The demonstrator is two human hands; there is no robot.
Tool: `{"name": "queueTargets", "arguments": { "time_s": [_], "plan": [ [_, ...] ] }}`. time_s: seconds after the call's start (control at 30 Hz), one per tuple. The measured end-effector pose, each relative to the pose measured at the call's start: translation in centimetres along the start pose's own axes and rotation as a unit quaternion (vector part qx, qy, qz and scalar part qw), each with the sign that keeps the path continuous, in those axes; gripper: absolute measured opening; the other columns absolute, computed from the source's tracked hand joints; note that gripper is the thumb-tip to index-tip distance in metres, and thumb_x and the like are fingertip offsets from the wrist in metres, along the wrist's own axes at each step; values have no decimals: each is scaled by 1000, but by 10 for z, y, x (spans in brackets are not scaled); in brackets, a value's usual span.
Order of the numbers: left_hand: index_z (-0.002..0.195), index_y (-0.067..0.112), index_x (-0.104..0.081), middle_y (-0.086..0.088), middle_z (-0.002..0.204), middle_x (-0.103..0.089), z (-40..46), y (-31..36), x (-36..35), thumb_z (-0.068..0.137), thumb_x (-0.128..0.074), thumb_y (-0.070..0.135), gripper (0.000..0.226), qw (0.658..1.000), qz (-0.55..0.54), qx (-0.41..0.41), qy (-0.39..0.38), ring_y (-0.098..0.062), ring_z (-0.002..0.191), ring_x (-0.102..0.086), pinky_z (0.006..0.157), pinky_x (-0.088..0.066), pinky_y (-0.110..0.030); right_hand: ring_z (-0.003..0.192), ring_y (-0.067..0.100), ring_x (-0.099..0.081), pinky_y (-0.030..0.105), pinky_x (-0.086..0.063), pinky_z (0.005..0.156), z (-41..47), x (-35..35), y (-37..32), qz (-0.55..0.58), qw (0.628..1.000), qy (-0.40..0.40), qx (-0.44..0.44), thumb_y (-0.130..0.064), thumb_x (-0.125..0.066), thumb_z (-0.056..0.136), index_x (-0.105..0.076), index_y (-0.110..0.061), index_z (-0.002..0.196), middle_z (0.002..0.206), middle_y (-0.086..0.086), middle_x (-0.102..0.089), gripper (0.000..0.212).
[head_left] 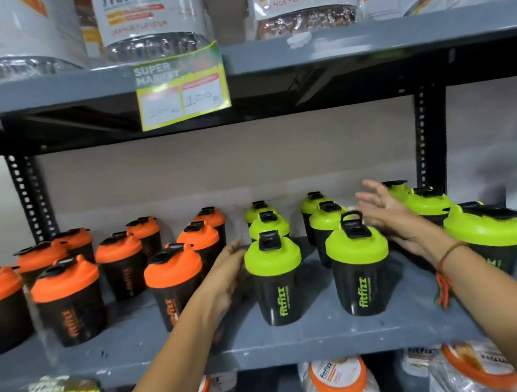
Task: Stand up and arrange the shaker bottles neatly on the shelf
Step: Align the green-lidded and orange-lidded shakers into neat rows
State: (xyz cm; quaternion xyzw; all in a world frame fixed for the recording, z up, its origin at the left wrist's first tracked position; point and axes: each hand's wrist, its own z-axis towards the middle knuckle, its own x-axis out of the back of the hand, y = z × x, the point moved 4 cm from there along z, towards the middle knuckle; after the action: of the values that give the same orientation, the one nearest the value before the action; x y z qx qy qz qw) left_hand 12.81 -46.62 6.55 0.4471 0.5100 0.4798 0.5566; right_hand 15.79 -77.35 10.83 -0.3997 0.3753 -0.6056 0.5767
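Observation:
Black shaker bottles stand upright on the grey middle shelf [292,343]. Several orange-lidded ones [173,281] fill the left half, and several green-lidded ones fill the right half in rows running front to back. My left hand [229,277] lies flat against the left side of the front green-lidded bottle [273,277], fingers extended. My right hand [390,214] is open with fingers spread, hovering between the second front green bottle [358,262] and the rightmost row [484,232]. It grips nothing.
A green and white price tag [182,91] hangs from the upper shelf edge. Large wrapped jars [150,19] sit on the shelf above and below [337,380]. Perforated metal uprights [28,199] stand at both ends of the bay. A red thread band is on my right wrist.

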Motion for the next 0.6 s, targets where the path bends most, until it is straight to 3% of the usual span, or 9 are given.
{"name": "queueTargets", "arguments": {
  "time_s": [0.07,0.13,0.2,0.3,0.37,0.43,0.53,0.6],
  "plan": [
    [114,15,-55,-8,100,-62,-21,1,2,94,-43,6,25,1000,-9,2,-10,-17,82,-59,72,-45,-29,131,17,-47,26,-39,97,-11,0,-25,9,997,62,45,-15,-71,86,-41,-23,145,147,7,-45,67],
    [132,14,-49,-7,126,-58,-44,-3,11,96,-41,10,37,999,28,-13,18,-20,113,-57,99,-46,-35,123,8,-49,27,-42,100,-28,-3,-54,-31,978,163,127,-20,-73,86,-51,-21,137,141,4,-51,56],
    [144,14,-40,-4,144,-47,-76,-4,22,98,-44,11,46,988,124,-78,45,-15,131,-45,114,-32,-35,111,1,-52,36,-45,103,-49,-14,-84,-100,935,261,219,-27,-71,84,-59,-23,127,132,5,-56,45],
    [131,27,-54,5,128,-63,-128,-9,45,94,-56,16,39,960,189,-197,60,2,114,-58,105,-43,-25,102,-3,-53,33,-50,95,-83,-58,-117,-139,893,298,309,-31,-67,82,-63,-29,117,118,1,-57,35],
    [117,32,-64,11,108,-72,-155,-7,70,90,-62,18,30,945,184,-250,99,3,102,-65,93,-52,-21,102,-7,-52,28,-50,91,-104,-102,-128,-140,898,254,332,-30,-67,82,-63,-30,115,113,-6,-55,33],
    [111,32,-67,12,101,-74,-174,-1,103,87,-67,19,27,928,175,-287,164,-1,99,-67,87,-54,-24,106,-7,-53,27,-50,90,-120,-151,-123,-138,918,181,324,-29,-71,81,-60,-31,117,114,-8,-56,37],
    [116,26,-61,8,112,-68,-185,11,160,83,-72,17,36,888,184,-319,276,-8,105,-64,93,-52,-32,122,9,-53,32,-45,104,-132,-224,-89,-108,970,26,216,-22,-79,80,-50,-27,134,134,-3,-53,62],
    [128,20,-50,-1,124,-57,-181,16,201,77,-77,16,59,860,214,-310,346,-17,112,-58,99,-47,-37,133,9,-41,31,-34,113,-137,-263,-60,-97,985,-58,134,-23,-83,77,-35,-26,147,144,-9,-41,85]
  ]
}}
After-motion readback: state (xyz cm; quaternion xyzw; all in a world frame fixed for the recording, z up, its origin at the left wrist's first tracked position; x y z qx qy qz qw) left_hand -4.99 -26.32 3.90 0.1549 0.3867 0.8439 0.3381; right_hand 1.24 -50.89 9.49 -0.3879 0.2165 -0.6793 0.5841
